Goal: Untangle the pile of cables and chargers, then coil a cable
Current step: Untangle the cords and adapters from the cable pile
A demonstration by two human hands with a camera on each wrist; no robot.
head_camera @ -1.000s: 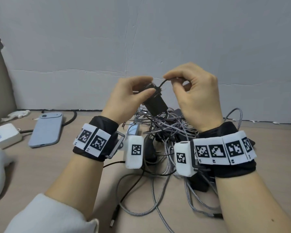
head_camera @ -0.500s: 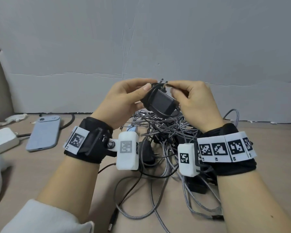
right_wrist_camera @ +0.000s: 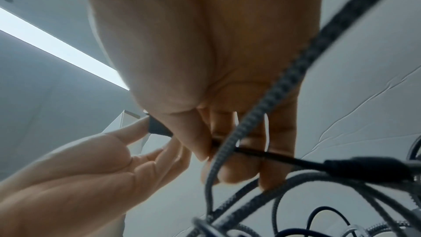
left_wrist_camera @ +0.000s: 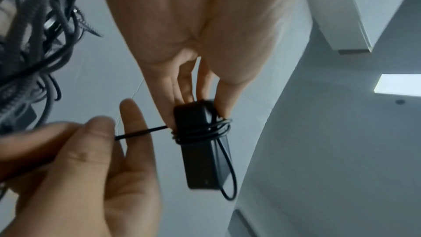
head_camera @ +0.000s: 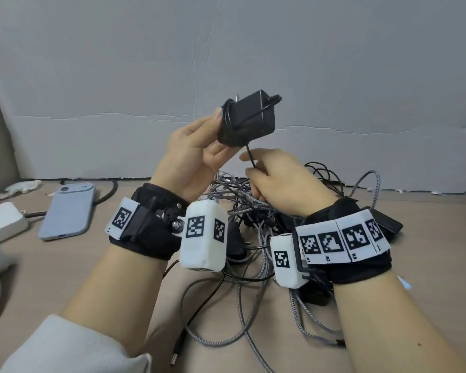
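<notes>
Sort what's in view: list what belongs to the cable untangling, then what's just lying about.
In the job:
black charger, held by the left hand
its thin black cable, pinched by the right hand
tangled cable pile

Lying about:
blue phone
white box
crumpled tissue

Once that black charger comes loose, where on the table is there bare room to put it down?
Bare wood shows between the phone and the left hand's wrist, and along the right edge past the cable pile. The middle is crowded with tangled cables, and the white box fills the far left.
</notes>
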